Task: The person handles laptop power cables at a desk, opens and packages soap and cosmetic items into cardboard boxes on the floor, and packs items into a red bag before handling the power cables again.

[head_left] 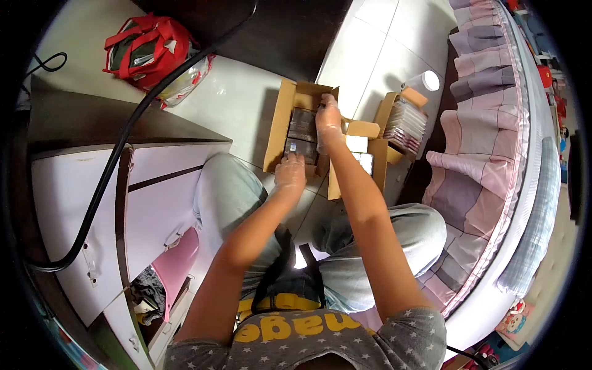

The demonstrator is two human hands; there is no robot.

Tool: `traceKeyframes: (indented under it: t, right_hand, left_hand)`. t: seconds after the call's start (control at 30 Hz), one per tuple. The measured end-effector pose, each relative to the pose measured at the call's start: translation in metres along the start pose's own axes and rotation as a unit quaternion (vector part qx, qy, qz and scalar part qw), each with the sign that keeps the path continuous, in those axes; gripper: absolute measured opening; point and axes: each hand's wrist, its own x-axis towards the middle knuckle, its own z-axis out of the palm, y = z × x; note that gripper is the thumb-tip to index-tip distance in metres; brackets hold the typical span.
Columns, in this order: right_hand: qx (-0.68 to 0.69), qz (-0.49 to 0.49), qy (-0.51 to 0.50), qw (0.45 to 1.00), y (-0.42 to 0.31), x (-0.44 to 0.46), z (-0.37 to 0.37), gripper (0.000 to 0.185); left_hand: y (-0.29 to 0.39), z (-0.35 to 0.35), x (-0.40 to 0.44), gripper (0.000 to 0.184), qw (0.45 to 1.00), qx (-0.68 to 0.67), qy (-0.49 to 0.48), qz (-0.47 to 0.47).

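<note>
An open cardboard box stands on the floor before my knees, with dark, clear-wrapped packs inside. My left hand, in a thin clear glove, reaches over the near edge and rests its fingertips on the nearest pack. Gloved the same way, my right hand is at the box's right side, its fingers bent over the far right part; whether they grip anything is hidden. To the right, a second open box holds white packs, partly behind my right forearm.
A third box with upright clear packs and a white round container stand farther right, near the bed skirt. A red bag lies back left. A black cable crosses the left side, before drawers.
</note>
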Motion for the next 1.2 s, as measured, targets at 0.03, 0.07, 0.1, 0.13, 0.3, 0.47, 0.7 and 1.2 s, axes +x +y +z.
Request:
traceKeyframes:
  t: [0.03,0.07,0.1,0.13,0.3,0.47,0.7,1.2]
  right_hand:
    - [0.021,0.008,-0.019,1.000,0.004,0.008,-0.002,0.041]
    - [0.130,0.130,-0.037,0.982,-0.025,0.010,-0.019,0.043]
    - [0.184,0.189,-0.050,0.963,-0.050,0.011,-0.033,0.045]
    - [0.235,0.249,-0.056,0.938,-0.076,0.012,-0.047,0.046]
    - [0.005,0.202,-0.165,0.965,-0.027,0.034,-0.021,0.043]
    - [-0.134,0.112,-0.252,0.952,0.003,0.026,-0.008,0.036]
    - [-0.242,0.128,-0.326,0.905,0.028,0.002,0.033,0.049]
    - [-0.053,0.152,-0.161,0.974,-0.033,-0.018,-0.022,0.039]
  left_hand:
    - [-0.002,0.008,0.008,0.029,1.000,-0.001,0.001,-0.002]
    - [-0.004,0.017,0.015,0.030,1.000,0.029,0.003,-0.007]
    - [-0.006,0.024,0.019,0.031,0.998,0.058,0.004,-0.012]
    - [-0.009,0.030,0.021,0.031,0.998,0.059,0.004,-0.013]
    - [-0.014,0.023,0.032,0.040,0.998,0.064,-0.007,0.001]
    - [-0.008,0.004,0.030,0.083,0.979,0.159,0.080,-0.097]
    - [-0.014,0.003,0.026,0.092,0.984,0.025,0.082,-0.155]
    - [0.000,0.029,0.027,0.063,1.000,-0.007,0.000,0.018]
